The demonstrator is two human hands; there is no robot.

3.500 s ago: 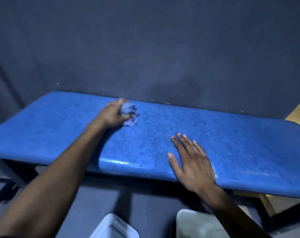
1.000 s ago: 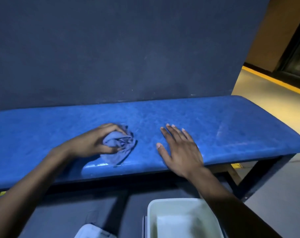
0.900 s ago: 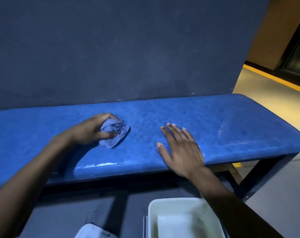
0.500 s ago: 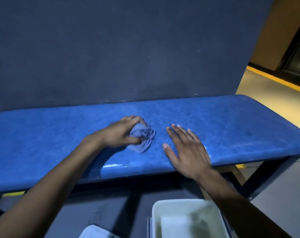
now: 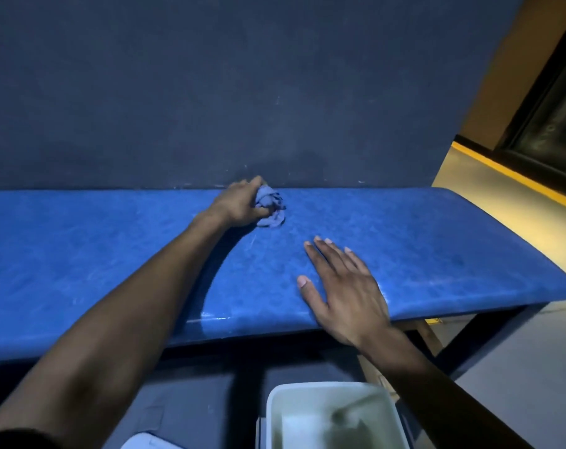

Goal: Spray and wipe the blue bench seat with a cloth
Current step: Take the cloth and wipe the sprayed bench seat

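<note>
The blue bench seat (image 5: 421,247) runs across the view against a dark wall. My left hand (image 5: 239,204) is stretched to the seat's far edge and grips a crumpled bluish cloth (image 5: 270,209), which presses on the seat near the wall. My right hand (image 5: 343,286) lies flat, fingers spread, on the seat close to its front edge, holding nothing. A wet sheen shows on the front edge between my arms. No spray bottle is in view.
A white plastic bin (image 5: 333,416) stands on the floor below the bench, under my right forearm. The corner of another white container (image 5: 149,442) shows at the bottom. The bench's dark leg (image 5: 482,338) is at the right; tan floor with a yellow stripe lies beyond.
My left hand has pushed the cloth from the middle of the seat away from me to the far edge by the wall. My right hand has stayed flat in place.
</note>
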